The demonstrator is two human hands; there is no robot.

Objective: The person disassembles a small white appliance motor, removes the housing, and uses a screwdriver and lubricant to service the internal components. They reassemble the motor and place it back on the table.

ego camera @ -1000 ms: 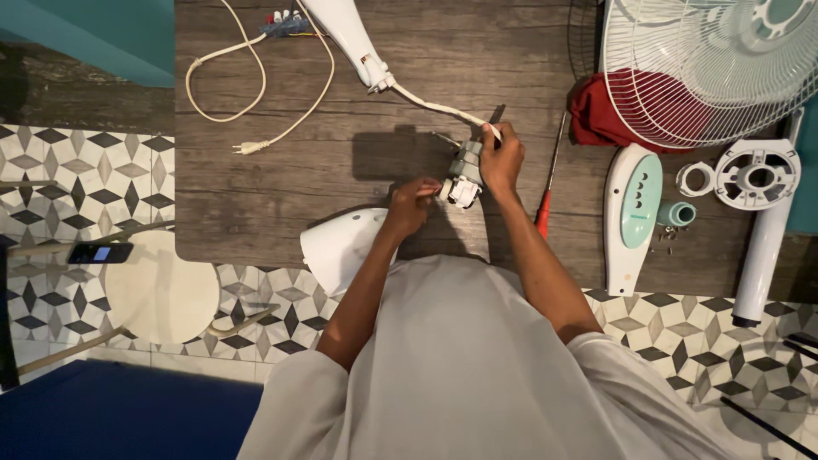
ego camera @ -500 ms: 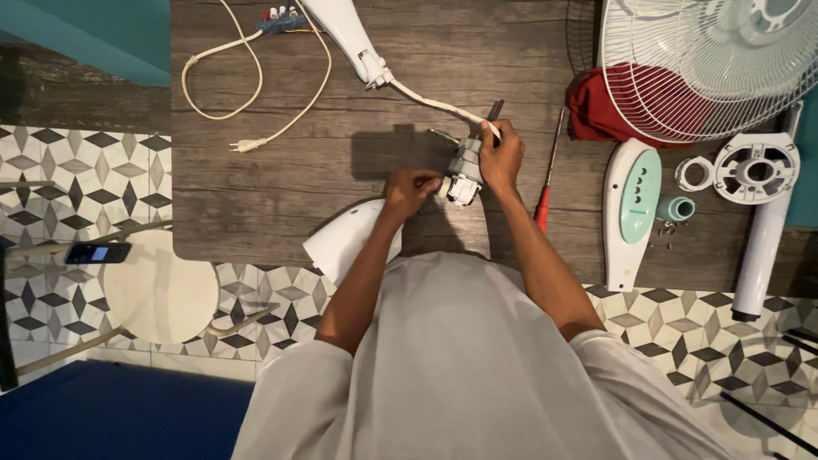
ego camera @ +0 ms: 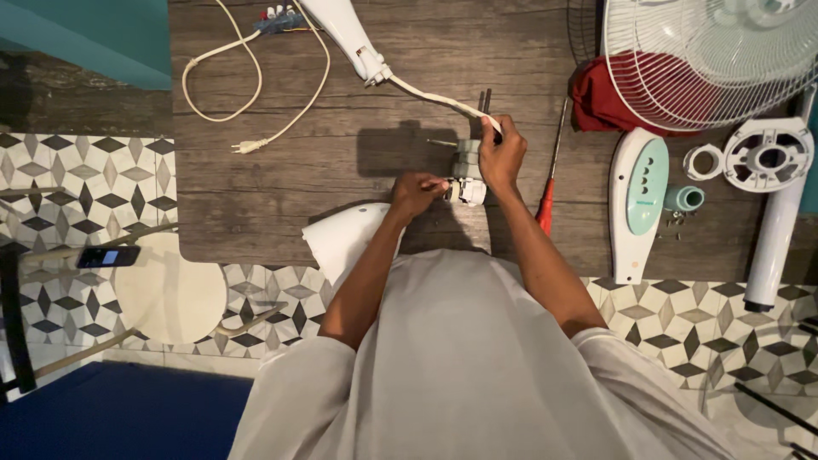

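Mid-frame on tabletop (ego camera: 281, 183): right hand (ego camera: 501, 156) fingers stay clamped on motor (ego camera: 467, 170) and cord (ego camera: 434, 96). Left hand (ego camera: 416, 192) edged in, fingers pinched at motor's base. Otherwise nothing shifted; work looks ongoing.

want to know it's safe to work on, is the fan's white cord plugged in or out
Out: the white cord lies looped on the wooden table, and its plug rests bare there, in no socket.

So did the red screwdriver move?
No. The screwdriver lies at the same spot and angle as before, beside the red cloth on the table.
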